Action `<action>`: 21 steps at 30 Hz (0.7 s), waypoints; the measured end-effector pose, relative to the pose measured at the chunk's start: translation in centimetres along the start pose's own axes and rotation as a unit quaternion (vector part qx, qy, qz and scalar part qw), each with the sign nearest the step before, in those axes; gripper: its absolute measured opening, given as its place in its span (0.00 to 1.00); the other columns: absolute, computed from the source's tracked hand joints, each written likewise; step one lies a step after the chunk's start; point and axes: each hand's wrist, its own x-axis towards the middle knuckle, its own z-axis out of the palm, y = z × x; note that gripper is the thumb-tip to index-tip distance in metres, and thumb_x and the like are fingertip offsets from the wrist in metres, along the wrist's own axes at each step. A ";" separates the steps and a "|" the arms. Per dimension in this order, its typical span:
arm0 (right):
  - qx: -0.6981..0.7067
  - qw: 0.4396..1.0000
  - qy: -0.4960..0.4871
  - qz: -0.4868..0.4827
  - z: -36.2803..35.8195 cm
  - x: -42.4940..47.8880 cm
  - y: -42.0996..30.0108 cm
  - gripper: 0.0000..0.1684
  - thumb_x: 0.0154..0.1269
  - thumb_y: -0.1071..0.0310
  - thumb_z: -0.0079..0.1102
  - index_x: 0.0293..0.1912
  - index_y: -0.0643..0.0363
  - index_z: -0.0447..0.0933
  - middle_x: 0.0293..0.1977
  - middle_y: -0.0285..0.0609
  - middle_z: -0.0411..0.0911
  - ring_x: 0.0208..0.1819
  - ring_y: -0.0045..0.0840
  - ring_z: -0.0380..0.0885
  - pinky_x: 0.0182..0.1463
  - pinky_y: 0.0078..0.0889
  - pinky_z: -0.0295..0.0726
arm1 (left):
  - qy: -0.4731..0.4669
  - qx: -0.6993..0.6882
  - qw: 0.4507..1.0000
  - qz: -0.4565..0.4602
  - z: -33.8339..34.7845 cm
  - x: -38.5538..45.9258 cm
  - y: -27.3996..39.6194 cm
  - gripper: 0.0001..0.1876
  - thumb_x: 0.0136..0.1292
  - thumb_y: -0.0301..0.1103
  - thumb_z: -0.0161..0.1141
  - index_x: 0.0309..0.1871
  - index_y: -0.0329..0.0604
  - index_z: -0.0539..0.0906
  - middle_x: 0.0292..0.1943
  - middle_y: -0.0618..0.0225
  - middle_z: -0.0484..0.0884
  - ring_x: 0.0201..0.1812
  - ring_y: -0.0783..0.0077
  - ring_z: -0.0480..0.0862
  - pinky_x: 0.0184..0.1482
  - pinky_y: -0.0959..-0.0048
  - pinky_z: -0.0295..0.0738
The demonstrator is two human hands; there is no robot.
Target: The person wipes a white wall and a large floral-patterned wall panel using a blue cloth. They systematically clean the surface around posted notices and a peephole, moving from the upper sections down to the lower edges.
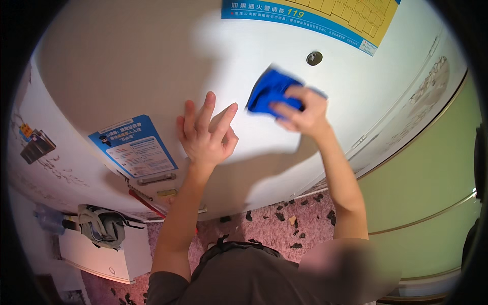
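Observation:
A folded blue cloth (272,93) is gripped in my right hand (307,110) and lies against the white door (244,152). Its edges are blurred. To its left, my left hand (207,133) has its fingers spread and holds nothing; whether the fingertips touch the door I cannot tell. Above and right of the cloth is a round dark peephole (314,58). A blue and white printed notice (133,146) is stuck on the door left of my left hand. Below that notice sits a metal door handle (156,179).
At the top is a blue and yellow evacuation sign (343,19). A grey backpack (102,225) rests on a white cabinet (137,248), lower left. Dark leaf-like shapes mark the pink carpet (267,232). Green panels (423,183) stand on the right.

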 end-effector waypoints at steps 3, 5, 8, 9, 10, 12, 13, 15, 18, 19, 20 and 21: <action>-0.028 0.991 0.110 0.065 -0.7 2.3 2.3 0.23 0.37 0.59 0.76 0.40 0.38 0.86 0.41 0.37 0.77 0.25 0.25 0.76 0.24 0.25 0.77 | -0.010 0.010 1.000 0.001 -0.1 -0.3 -0.1 0.26 0.54 0.40 0.60 0.59 0.71 0.83 0.72 0.64 0.70 0.74 0.45 0.62 0.68 0.47 0.55; -0.046 0.985 0.137 0.090 0.2 1.7 1.6 0.23 0.38 0.58 0.76 0.41 0.37 0.87 0.40 0.38 0.77 0.30 0.27 0.77 0.26 0.27 0.78 | -0.012 0.009 1.000 -0.001 -0.1 -0.4 0.0 0.26 0.53 0.40 0.60 0.60 0.71 0.83 0.72 0.64 0.70 0.74 0.46 0.61 0.70 0.48 0.53; -0.039 0.980 0.165 0.103 2.4 -1.1 -1.4 0.22 0.39 0.58 0.75 0.42 0.37 0.87 0.39 0.39 0.77 0.32 0.29 0.78 0.28 0.28 0.78 | -0.011 0.015 1.000 0.001 -0.1 -0.5 -0.2 0.27 0.53 0.39 0.60 0.60 0.72 0.82 0.72 0.64 0.70 0.75 0.47 0.60 0.71 0.48 0.50; -0.033 0.987 0.119 0.104 2.7 -3.2 -2.6 0.21 0.40 0.58 0.74 0.41 0.36 0.87 0.39 0.39 0.77 0.33 0.29 0.78 0.29 0.29 0.78 | -0.011 0.011 1.000 -0.002 -0.1 -0.3 0.1 0.27 0.53 0.39 0.60 0.60 0.72 0.82 0.72 0.64 0.70 0.75 0.47 0.60 0.71 0.48 0.50; -0.027 0.990 0.104 0.091 3.4 -5.2 -4.0 0.21 0.42 0.58 0.74 0.41 0.34 0.87 0.38 0.38 0.78 0.31 0.28 0.78 0.28 0.28 0.77 | -0.012 0.008 1.000 -0.004 0.1 -0.2 0.3 0.27 0.53 0.39 0.61 0.60 0.72 0.82 0.72 0.64 0.70 0.75 0.47 0.60 0.71 0.48 0.50; 0.000 0.996 0.044 0.074 4.8 -8.1 -7.4 0.19 0.46 0.64 0.72 0.40 0.30 0.86 0.36 0.30 0.78 0.25 0.20 0.73 0.23 0.21 0.72 | -0.018 0.011 1.000 -0.007 0.1 -0.3 0.3 0.27 0.53 0.39 0.61 0.60 0.73 0.82 0.72 0.64 0.70 0.75 0.47 0.60 0.72 0.48 0.49; 0.016 0.998 0.035 0.046 5.4 -8.8 -8.3 0.21 0.49 0.66 0.71 0.43 0.28 0.84 0.38 0.27 0.77 0.25 0.18 0.72 0.22 0.18 0.69 | -0.021 0.014 1.000 -0.008 0.1 -0.3 0.2 0.27 0.53 0.39 0.61 0.60 0.73 0.82 0.72 0.64 0.70 0.75 0.47 0.60 0.72 0.48 0.49; 0.003 1.000 0.001 0.025 5.5 -9.0 -8.9 0.22 0.52 0.66 0.69 0.45 0.28 0.81 0.40 0.27 0.76 0.26 0.17 0.72 0.22 0.17 0.69 | -0.019 0.017 1.000 -0.005 0.1 -0.3 0.0 0.27 0.53 0.39 0.61 0.60 0.74 0.82 0.72 0.64 0.70 0.75 0.47 0.60 0.72 0.48 0.49; 0.026 0.999 -0.017 -0.017 4.2 -6.9 -6.4 0.20 0.44 0.63 0.76 0.37 0.26 0.82 0.35 0.27 0.77 0.23 0.19 0.71 0.21 0.22 0.68 | -0.017 0.019 1.000 -0.004 0.1 -0.3 -0.1 0.27 0.53 0.40 0.61 0.61 0.73 0.82 0.72 0.64 0.70 0.75 0.48 0.60 0.72 0.49 0.48; 0.011 1.000 -0.007 -0.012 3.6 -6.2 -5.2 0.17 0.44 0.63 0.76 0.35 0.29 0.84 0.35 0.29 0.78 0.24 0.20 0.73 0.21 0.23 0.70 | -0.015 0.018 1.000 -0.005 0.1 -0.3 0.0 0.28 0.53 0.40 0.61 0.61 0.73 0.81 0.72 0.65 0.70 0.75 0.48 0.60 0.73 0.49 0.48; 0.001 1.000 0.010 0.019 3.1 -5.4 -3.9 0.14 0.44 0.62 0.75 0.35 0.33 0.86 0.36 0.33 0.78 0.27 0.24 0.76 0.24 0.25 0.74 | -0.014 0.018 1.000 -0.005 0.2 -0.3 0.1 0.27 0.53 0.40 0.61 0.61 0.73 0.82 0.72 0.65 0.70 0.75 0.48 0.60 0.73 0.50 0.48; 0.011 0.999 0.028 0.036 1.8 -3.4 -2.4 0.16 0.44 0.61 0.75 0.37 0.36 0.87 0.36 0.36 0.79 0.31 0.28 0.78 0.30 0.28 0.78 | -0.013 0.019 1.000 -0.006 0.2 -0.3 0.1 0.27 0.53 0.40 0.61 0.61 0.73 0.82 0.72 0.65 0.71 0.75 0.49 0.60 0.73 0.50 0.48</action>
